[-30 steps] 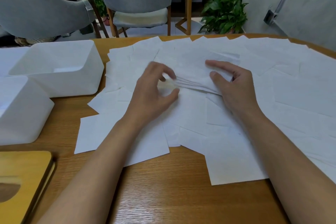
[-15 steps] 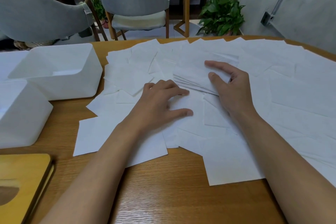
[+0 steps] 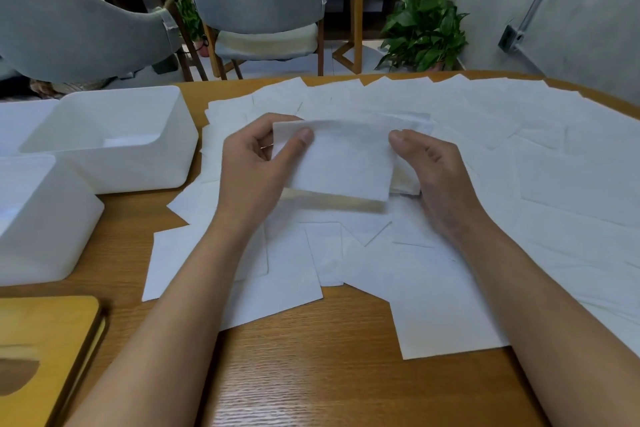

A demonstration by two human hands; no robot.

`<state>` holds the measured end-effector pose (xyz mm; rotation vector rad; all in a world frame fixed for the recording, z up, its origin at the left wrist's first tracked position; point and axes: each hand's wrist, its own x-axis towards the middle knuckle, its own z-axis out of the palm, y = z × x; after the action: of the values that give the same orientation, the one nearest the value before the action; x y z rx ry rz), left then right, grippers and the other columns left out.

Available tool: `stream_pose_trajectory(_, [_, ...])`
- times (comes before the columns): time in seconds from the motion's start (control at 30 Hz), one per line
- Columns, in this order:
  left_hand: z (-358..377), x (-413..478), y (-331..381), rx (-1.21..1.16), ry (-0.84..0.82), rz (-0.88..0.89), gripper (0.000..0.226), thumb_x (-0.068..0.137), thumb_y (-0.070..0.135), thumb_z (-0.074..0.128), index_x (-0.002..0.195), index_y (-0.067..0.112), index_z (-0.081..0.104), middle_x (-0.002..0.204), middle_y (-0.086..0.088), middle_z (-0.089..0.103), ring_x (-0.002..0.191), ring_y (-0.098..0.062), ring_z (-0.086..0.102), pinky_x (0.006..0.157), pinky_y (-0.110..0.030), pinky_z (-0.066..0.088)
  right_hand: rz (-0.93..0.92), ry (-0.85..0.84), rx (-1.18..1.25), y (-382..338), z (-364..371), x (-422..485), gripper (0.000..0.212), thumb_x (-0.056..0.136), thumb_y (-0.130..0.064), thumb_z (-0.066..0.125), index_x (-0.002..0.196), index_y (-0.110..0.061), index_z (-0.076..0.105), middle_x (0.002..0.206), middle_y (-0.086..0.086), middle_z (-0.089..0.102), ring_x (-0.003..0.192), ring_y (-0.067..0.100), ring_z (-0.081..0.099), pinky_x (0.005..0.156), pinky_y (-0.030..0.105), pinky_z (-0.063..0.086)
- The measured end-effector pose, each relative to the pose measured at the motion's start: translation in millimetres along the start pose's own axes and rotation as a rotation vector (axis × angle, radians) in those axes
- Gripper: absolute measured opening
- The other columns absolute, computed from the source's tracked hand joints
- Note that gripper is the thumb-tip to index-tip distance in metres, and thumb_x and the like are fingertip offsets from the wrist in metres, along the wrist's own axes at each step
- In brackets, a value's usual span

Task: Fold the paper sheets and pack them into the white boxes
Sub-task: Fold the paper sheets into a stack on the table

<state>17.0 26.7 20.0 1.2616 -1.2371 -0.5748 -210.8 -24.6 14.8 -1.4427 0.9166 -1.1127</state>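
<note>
Spanning the gap between both hands, the folded sheet (image 3: pixel 343 163) is held raised just above the bench (image 3: pixel 311 378), near the middle of the view. Its long axis runs left to right and its broad face is turned toward the camera. The rounded upper edge lies farthest from the person, and the lower edge slopes slightly down toward the right. The left hand (image 3: pixel 252 170) pinches the sheet's left end, thumb on the near face and fingers curled behind. The right hand (image 3: pixel 440 180) grips the right end likewise, its fingers hidden behind the paper. Beneath and around the hands, loose sheets (image 3: pixel 554 177) lie flat and overlapping across the middle and right of the bench. Left of this spread stand two open white boxes. The far box (image 3: pixel 145 173) is just beside the sheets' left margin, and the near box (image 3: pixel 52 229) is closer to the person. A wooden case (image 3: pixel 45 329) occupies the lower-left corner. Beyond the bench stand grey chairs (image 3: pixel 256 0) and a potted plant (image 3: pixel 426 31).
</note>
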Motion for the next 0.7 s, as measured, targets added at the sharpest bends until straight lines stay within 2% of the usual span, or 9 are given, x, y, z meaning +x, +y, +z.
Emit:
stream_pose_trajectory(0.07, [5,-4,2,-0.062,0.041,-0.032,0.012,0.099,0.018,0.073,0.109,0.012,0.076,0.097,0.007,0.078,0.092,-0.010,0.075,0.074,-0.021,0.058,0.021,-0.075,0.039,1,3,-4,0.018,0.098,-0.036,0.068,0.102,-0.027,0.083,0.112,-0.006,0.079,0.110,0.014,0.073,0.102,0.037,0.052])
stream_pose_trajectory(0.13, [10,-6,3,-0.088,0.059,-0.060,0.012,0.098,0.019,0.074,0.108,0.015,0.076,0.098,0.005,0.079,0.092,-0.012,0.076,0.072,-0.023,0.059,0.013,-0.113,-0.006,0,8,-8,0.026,0.094,-0.037,0.071,0.113,-0.022,0.078,0.113,-0.002,0.079,0.107,0.019,0.075,0.091,0.033,0.057])
stream_pose_trajectory(0.2, [14,-7,2,-0.074,0.059,-0.056,0.008,0.097,0.021,0.076,0.105,0.020,0.076,0.097,0.006,0.079,0.092,-0.013,0.076,0.074,-0.028,0.062,-0.003,-0.110,-0.055,-2,11,-10,0.028,0.093,-0.035,0.077,0.117,-0.020,0.075,0.111,-0.006,0.079,0.103,0.014,0.075,0.084,0.026,0.059])
stream_pose_trajectory(0.33, [14,-7,3,0.011,0.038,-0.041,0.010,0.094,0.026,0.078,0.096,0.034,0.073,0.091,0.024,0.075,0.088,-0.004,0.073,0.077,-0.033,0.065,0.007,-0.062,-0.086,-3,13,-10,0.019,0.094,-0.024,0.075,0.112,-0.028,0.071,0.105,-0.014,0.079,0.096,0.005,0.075,0.075,0.018,0.056])
stream_pose_trajectory(0.47, [14,-7,2,0.016,0.042,-0.042,0.008,0.094,0.027,0.079,0.099,0.030,0.075,0.094,0.018,0.076,0.091,-0.009,0.074,0.079,-0.039,0.065,-0.018,-0.042,-0.051,-2,13,-9,0.024,0.097,-0.020,0.073,0.120,-0.026,0.069,0.109,-0.014,0.078,0.100,0.006,0.074,0.077,0.019,0.056])
stream_pose_trajectory(0.53, [16,-8,0,0.013,0.050,-0.041,0.008,0.093,0.027,0.080,0.100,0.027,0.076,0.095,0.016,0.077,0.091,-0.010,0.074,0.079,-0.041,0.065,-0.054,-0.056,-0.070,-1,13,-8,0.030,0.098,-0.016,0.071,0.126,-0.027,0.067,0.118,-0.012,0.075,0.108,0.006,0.071,0.082,0.020,0.056])
stream_pose_trajectory(0.7, [19,-10,-4,0.061,0.088,-0.009,0.021,0.092,0.029,0.082,0.110,0.025,0.074,0.104,0.022,0.072,0.099,-0.003,0.069,0.082,-0.029,0.063,-0.135,-0.051,-0.094,1,11,-6,0.056,0.099,-0.011,0.071,0.147,-0.031,0.050,0.146,-0.004,0.056,0.121,0.014,0.066,0.092,0.030,0.059])
